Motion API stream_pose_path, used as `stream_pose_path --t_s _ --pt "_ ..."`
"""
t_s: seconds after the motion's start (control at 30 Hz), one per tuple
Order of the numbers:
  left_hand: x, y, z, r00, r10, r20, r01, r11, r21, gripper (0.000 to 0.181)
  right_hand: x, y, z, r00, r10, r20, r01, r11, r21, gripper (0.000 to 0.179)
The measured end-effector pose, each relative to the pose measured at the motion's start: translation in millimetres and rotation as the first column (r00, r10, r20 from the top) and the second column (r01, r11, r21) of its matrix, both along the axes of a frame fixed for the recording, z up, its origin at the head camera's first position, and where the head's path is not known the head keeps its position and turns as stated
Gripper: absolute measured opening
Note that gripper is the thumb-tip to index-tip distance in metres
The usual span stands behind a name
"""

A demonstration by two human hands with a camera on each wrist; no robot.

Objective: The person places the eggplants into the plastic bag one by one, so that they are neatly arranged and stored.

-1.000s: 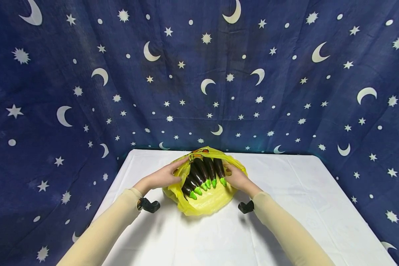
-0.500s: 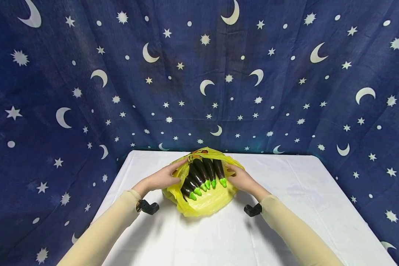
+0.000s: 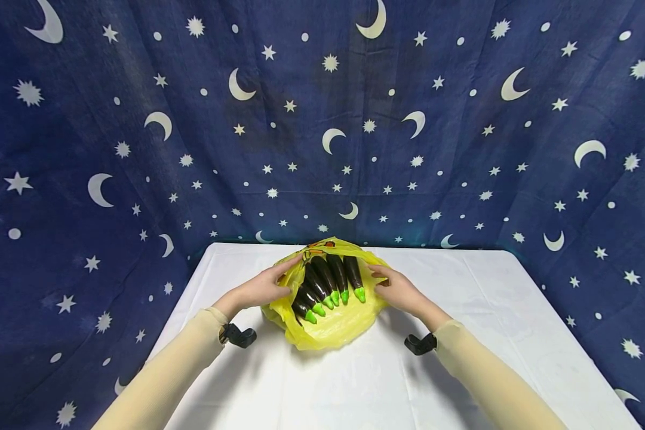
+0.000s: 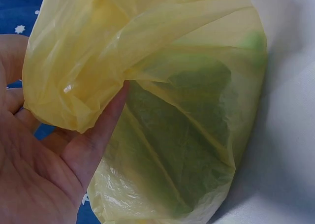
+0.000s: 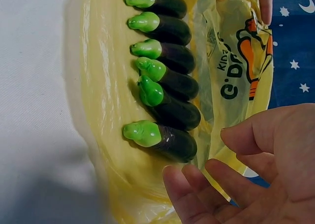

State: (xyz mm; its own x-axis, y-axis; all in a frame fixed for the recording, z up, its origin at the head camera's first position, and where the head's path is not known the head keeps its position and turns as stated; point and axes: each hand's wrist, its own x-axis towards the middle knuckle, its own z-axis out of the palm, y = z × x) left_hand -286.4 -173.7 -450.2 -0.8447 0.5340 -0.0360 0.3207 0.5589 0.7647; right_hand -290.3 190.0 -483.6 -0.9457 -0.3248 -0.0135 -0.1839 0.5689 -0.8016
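Note:
Several dark eggplants (image 3: 322, 278) with bright green caps lie side by side in the wide mouth of a yellow plastic bag (image 3: 344, 325). At the bag's left rim, my left hand (image 3: 263, 286) holds the plastic between thumb and fingers; the left wrist view shows the folded rim draped over that hand (image 4: 44, 170). Through the bag's wall there, the eggplants show as dark shapes (image 4: 177, 115). My right hand (image 3: 400, 291) hovers at the right side of the mouth, fingers spread and nothing between them. Nearest to its fingertips is the rightmost eggplant (image 5: 174, 144).
The bag lies on a white-covered table (image 3: 462, 358), toward its far edge. Behind and beside the table hangs a dark blue curtain (image 3: 301, 149) with moons and stars. Black wrist cameras (image 3: 420, 344) stick out below both hands.
My right hand has drawn back to the right, away from the rightmost eggplant, which stays in the bag. The left hand keeps its place at the rim.

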Motion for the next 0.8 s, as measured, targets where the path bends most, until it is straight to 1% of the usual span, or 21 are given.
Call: stream_pose_path --t_s 0.27,0.57,0.8 --pt "3.9 0.7 -0.3 1.0 -0.013 -0.024 0.014 1.0 0.028 0.086 9.3 11 3.3 1.0 0.013 -0.017 -0.013 1.0 -0.017 0.058" --pt "6.0 -1.1 -5.4 1.0 0.006 -0.027 -0.004 0.997 0.074 0.085 17.7 27 5.2 1.0 -0.014 -0.024 0.013 1.0 -0.019 0.058" --pt "11.4 -2.5 -7.1 1.0 0.003 -0.022 0.0 0.991 0.135 0.085 20.0 39 4.9 0.998 -0.044 -0.045 0.044 0.999 -0.016 0.058"
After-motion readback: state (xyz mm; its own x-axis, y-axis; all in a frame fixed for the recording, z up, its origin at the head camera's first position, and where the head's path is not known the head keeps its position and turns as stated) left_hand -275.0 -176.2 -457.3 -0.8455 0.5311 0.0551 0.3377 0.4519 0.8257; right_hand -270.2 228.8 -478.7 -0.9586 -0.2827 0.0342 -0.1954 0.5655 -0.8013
